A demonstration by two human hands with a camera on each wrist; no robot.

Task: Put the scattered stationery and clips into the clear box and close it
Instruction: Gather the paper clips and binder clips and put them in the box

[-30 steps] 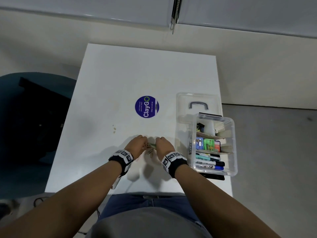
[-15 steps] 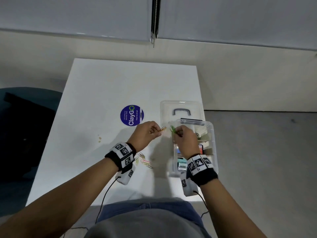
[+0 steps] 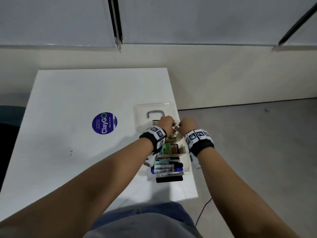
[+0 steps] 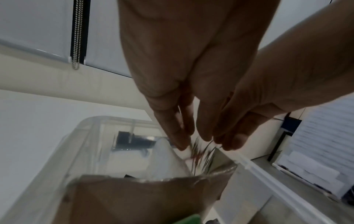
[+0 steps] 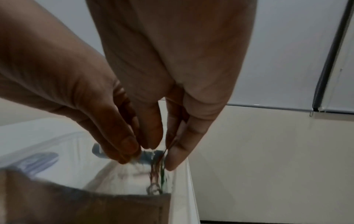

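The clear box stands open at the table's right edge, its lid with a grey handle lying flat behind it. Both hands hover over its far compartment, fingers pointing down. Coloured paper clips hang and drop between them, blurred into streaks. My left hand has straight, slightly parted fingers. My right hand still pinches a thin clip wire between thumb and forefinger. Markers fill the near compartment, and green and red items the middle one.
A cardboard divider walls off the far compartment. A round blue ClayGo sticker sits mid-table, with small specks to the left. A black flat item lies under the box's near end. Floor drops away right of the box.
Both hands rose from the table's front with clips and moved right and forward over the box's far compartment. The clips are now falling from the fingers.
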